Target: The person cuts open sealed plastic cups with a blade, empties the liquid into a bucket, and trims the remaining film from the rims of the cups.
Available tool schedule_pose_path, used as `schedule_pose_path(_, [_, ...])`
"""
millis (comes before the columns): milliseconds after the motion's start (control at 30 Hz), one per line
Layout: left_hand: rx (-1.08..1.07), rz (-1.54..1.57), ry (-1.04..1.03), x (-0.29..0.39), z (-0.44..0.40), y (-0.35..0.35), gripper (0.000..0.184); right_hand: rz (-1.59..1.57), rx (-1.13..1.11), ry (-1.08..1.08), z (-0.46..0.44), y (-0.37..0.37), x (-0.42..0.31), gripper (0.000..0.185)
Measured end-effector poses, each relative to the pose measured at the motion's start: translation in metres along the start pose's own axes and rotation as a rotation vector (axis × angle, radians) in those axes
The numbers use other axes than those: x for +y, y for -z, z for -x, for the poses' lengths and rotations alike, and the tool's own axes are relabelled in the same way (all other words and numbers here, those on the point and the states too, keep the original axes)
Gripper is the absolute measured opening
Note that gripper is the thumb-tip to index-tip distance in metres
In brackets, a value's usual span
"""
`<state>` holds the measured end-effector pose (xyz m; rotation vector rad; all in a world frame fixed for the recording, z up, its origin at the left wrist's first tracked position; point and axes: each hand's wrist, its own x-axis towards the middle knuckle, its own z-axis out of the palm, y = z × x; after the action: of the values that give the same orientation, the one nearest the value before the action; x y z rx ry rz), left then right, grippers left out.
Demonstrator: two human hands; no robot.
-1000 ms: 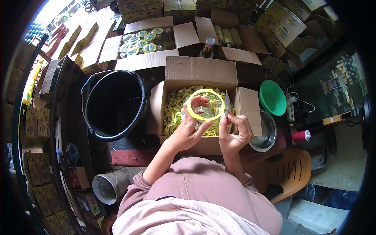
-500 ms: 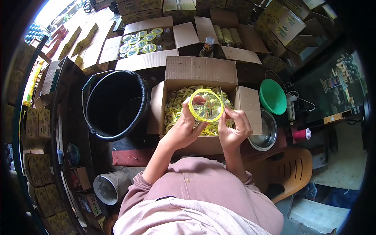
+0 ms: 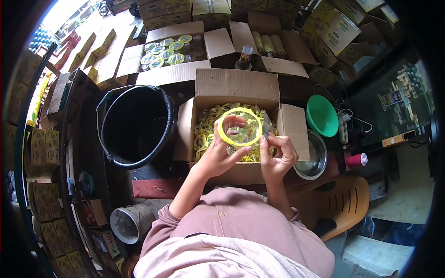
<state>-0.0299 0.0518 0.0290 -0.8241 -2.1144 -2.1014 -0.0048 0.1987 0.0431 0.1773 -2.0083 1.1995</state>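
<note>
A clear plastic cup (image 3: 245, 133) with a bright yellow rim is tilted so that its round top faces me. My left hand (image 3: 215, 156) grips it from the left, with some fingers showing through the clear plastic. At the cup's right edge, my right hand (image 3: 278, 156) pinches a thin grey blade (image 3: 266, 124) that points up beside the yellow rim; its handle is hidden in the fingers. Below both hands stands an open cardboard box (image 3: 236, 83) filled with yellow and clear plastic scraps (image 3: 208, 125).
A black bucket (image 3: 105, 134) stands left of the box. To the right are a green bowl (image 3: 323, 116), a metal bowl (image 3: 317, 162) and a pink thread spool (image 3: 356, 160). Behind sits a carton (image 3: 174, 70) of yellow-rimmed cups. An orange chair (image 3: 345, 204) is at right.
The cup has shifted slightly left and down and turned a little in my left hand. The blade now sits lower and shows its flat side more. My right hand has moved slightly down.
</note>
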Motion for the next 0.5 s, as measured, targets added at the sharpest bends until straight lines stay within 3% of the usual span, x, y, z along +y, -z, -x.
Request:
schedule_pose_path(200, [-0.061,-0.046,-0.052,-0.0077,0.0027,0.0021,0.067,0.033,-0.001,0.006,-0.0015,-0.0021,0.0013,0.011])
schedule_pose_path(367, [-0.073,0.058,-0.019,-0.0070,0.0033,0.0043,0.070,-0.087,-0.009,-0.113,-0.0021,0.0018,0.0031,0.012])
schedule_pose_path(500, [-0.070,0.183,0.000,-0.0052,0.0008,0.0046,0.070,-0.101,-0.040,-0.066,0.0006,0.0058,-0.0038,0.012])
